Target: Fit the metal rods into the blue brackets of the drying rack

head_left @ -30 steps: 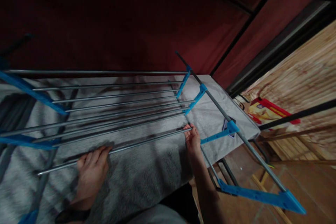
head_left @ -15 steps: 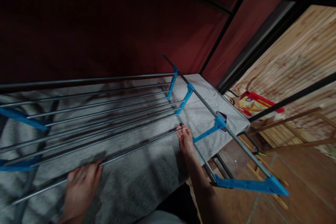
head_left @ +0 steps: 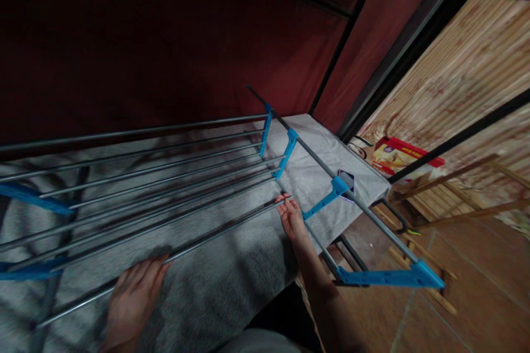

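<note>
A grey metal tube (head_left: 219,237) slants across the lower middle of the view, and both my hands hold it. My left hand (head_left: 138,292) wraps over it toward its left end. With thumb and fingers, my right hand (head_left: 290,215) pinches it near the right end, whose tip sticks out just past the fingertips. That tip is beside, and apart from, a blue plastic bracket (head_left: 325,202) of a partly assembled rack. Several parallel tubes (head_left: 174,185) of the rack run between blue brackets on the left and right. A long side pole (head_left: 314,155) joins the right-hand brackets.
Under the rack lies a grey fleecy cover (head_left: 232,270). A phone-like dark object (head_left: 346,181) rests on it behind the side pole. Farther right are a red and yellow box (head_left: 403,157), wooden frames (head_left: 459,193) and a tiled floor (head_left: 439,309). A dark red wall stands behind.
The view has shifted slightly. Both hands still hold the tube, and its left end and my left hand appear a little farther right. The tube's right tip shows slightly nearer the blue bracket.
</note>
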### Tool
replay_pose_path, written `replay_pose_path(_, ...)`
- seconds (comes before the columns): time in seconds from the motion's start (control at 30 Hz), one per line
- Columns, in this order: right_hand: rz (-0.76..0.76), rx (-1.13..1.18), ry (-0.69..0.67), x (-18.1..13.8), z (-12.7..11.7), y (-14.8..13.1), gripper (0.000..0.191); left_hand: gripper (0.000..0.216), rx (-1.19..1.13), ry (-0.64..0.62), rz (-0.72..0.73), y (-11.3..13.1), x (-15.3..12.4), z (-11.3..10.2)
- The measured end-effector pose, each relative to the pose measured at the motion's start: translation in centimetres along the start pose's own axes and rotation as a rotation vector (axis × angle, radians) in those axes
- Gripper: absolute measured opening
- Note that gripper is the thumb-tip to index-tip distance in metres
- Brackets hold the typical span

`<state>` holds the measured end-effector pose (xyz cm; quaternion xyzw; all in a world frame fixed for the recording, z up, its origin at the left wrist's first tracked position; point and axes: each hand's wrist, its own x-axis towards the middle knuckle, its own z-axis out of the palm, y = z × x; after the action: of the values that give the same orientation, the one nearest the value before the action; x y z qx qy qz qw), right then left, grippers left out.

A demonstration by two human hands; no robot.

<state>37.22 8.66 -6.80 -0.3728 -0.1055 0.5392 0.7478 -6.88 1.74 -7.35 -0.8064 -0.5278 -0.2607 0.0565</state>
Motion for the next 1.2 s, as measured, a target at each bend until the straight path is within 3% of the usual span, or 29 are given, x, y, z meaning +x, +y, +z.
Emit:
replay_pose_path(0.43, -0.008, -0.012, 0.010, 0.0, -0.3, 0.2, 0.018, 0.037, 0.105, 0.042, 0.142, -0.4, -0.2, 1.1)
replay_pose_path(0.77, -0.001, -0.045, -0.030, 0.2, -1.0, 0.2, 0.020, 0.031, 0.071, 0.009, 0.041, -0.3, -0.7, 1.2)
replay_pose_path(1.2, 0.007, -0.079, -0.009, 0.6, -1.4, 0.2, 0.017, 0.032, 0.066, 0.019, 0.055, 0.6, 0.1, 0.6)
